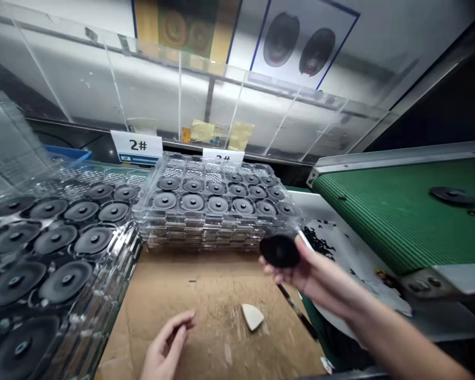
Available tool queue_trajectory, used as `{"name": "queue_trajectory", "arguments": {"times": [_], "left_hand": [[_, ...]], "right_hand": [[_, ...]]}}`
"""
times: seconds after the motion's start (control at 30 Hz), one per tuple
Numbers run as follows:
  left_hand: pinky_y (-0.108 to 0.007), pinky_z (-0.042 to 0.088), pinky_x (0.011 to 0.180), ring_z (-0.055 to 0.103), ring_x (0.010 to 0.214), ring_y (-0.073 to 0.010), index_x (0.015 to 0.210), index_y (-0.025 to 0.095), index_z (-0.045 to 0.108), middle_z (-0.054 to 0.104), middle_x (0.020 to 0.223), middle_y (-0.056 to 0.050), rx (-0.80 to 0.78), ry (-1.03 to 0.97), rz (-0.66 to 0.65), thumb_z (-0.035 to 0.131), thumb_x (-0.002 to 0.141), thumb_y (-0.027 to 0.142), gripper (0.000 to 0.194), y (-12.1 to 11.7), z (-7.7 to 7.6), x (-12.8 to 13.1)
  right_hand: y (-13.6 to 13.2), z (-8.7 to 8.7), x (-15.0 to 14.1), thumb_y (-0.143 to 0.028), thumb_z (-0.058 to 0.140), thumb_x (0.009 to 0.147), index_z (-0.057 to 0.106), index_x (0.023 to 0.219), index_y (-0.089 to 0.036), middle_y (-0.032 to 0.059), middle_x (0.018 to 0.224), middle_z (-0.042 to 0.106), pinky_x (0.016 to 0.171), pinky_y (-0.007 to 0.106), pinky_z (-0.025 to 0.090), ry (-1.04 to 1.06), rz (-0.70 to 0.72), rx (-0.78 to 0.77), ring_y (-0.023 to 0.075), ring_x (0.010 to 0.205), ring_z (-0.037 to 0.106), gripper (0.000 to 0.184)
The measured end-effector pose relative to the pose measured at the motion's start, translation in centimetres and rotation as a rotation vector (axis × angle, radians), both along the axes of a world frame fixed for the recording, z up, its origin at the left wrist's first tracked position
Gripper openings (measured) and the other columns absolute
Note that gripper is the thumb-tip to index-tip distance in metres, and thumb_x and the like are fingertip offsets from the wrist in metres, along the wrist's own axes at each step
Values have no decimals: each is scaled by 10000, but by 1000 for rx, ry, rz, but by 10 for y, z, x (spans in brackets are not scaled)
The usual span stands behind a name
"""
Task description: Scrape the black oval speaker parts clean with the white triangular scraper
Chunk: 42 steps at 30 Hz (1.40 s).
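My right hand [301, 269] is raised over the cardboard mat [209, 311] and is closed on a black round speaker cone [279, 250], held by its edge just in front of the middle stack of clear trays [216, 208]. That stack's top tray carries rows of the same black discs. My left hand [167, 345] hovers low near the front of the mat with fingers loosely curled and apart, holding nothing. A small pale wedge-shaped piece [252, 316] lies on the mat between the two hands.
A second stack of clear trays with larger-looking black discs [55, 253] fills the left side. A green conveyor belt [404, 211] at the right carries one black disc [452, 195]. White sheet with black bits [320, 240] lies beside the belt. A "2#" label [136, 146] stands behind.
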<state>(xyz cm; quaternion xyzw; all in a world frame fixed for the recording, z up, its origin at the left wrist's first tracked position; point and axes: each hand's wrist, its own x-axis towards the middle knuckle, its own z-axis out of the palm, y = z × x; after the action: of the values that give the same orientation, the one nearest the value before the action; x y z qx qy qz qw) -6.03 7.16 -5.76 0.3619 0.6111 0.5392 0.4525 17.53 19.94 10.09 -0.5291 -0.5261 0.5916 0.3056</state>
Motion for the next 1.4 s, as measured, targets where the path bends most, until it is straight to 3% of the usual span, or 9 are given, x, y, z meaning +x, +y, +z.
{"name": "queue_trajectory", "arguments": {"times": [0.13,0.23,0.47,0.77,0.97,1.07,1.2,1.27,1.4], "left_hand": [[-317,465,922,595,1079,-237,1084,249,636,668,1157,-80,173,-151,-96,645,734,397,381,-13,52,15],[-376,380,1018,481,1222,-288,1236,275,529,546,1328,-94,299,-198,-180,744,631,389,652,-33,60,34],[-295,451,959,538,1178,-226,1160,341,569,588,1291,-40,231,-419,-129,770,626,235,580,-72,49,58],[-221,495,865,573,1133,-235,1084,325,621,654,1189,-46,85,-658,-72,832,415,409,707,-80,50,62],[-319,511,855,577,1113,-298,1117,276,619,660,1142,-75,14,-862,-101,822,484,407,678,-71,52,61],[-324,473,922,615,1059,-268,1116,281,625,681,1107,-47,-9,-919,-85,825,497,379,657,-65,53,59],[-223,486,861,638,1019,-209,1127,298,623,695,1111,-45,-113,-950,-91,832,499,338,663,-59,49,57],[-207,488,846,637,1023,-208,1125,302,626,698,1108,-46,-133,-956,-86,831,497,334,661,-55,47,56],[-282,491,890,636,1028,-246,1128,301,626,685,1128,-48,-121,-966,-85,821,509,344,650,-44,42,55]], "right_hand": [[-78,-48,-32,-645,445,829,662,1000,-159,119,975,701,862,361,473,521,162,-431,188,843,682,559],[-114,-68,-46,-610,526,810,679,1015,-178,72,971,707,881,277,441,875,173,-639,147,880,666,502],[-163,-78,-66,-553,553,818,659,1063,-260,27,944,711,827,308,472,1023,77,-553,166,846,658,396],[-187,-91,-65,-538,485,860,596,1139,-266,41,1080,648,732,276,487,959,41,-520,158,845,633,405],[-185,-106,-42,-421,405,934,643,756,-188,36,678,624,653,288,471,280,-88,50,167,657,590,378],[-177,-108,-30,-356,445,924,602,929,-243,49,931,636,806,332,427,65,-199,436,204,899,579,193],[-163,-108,-27,-511,402,907,270,1405,-239,101,1344,479,1043,492,182,-250,264,935,294,1268,369,584],[-159,-110,-25,-445,331,949,241,1421,-234,73,1267,562,1058,492,139,-288,349,979,264,1280,366,525],[-155,-116,-18,-295,265,966,321,1383,-269,49,1144,643,1026,482,197,-257,118,924,235,1265,386,421]]}}
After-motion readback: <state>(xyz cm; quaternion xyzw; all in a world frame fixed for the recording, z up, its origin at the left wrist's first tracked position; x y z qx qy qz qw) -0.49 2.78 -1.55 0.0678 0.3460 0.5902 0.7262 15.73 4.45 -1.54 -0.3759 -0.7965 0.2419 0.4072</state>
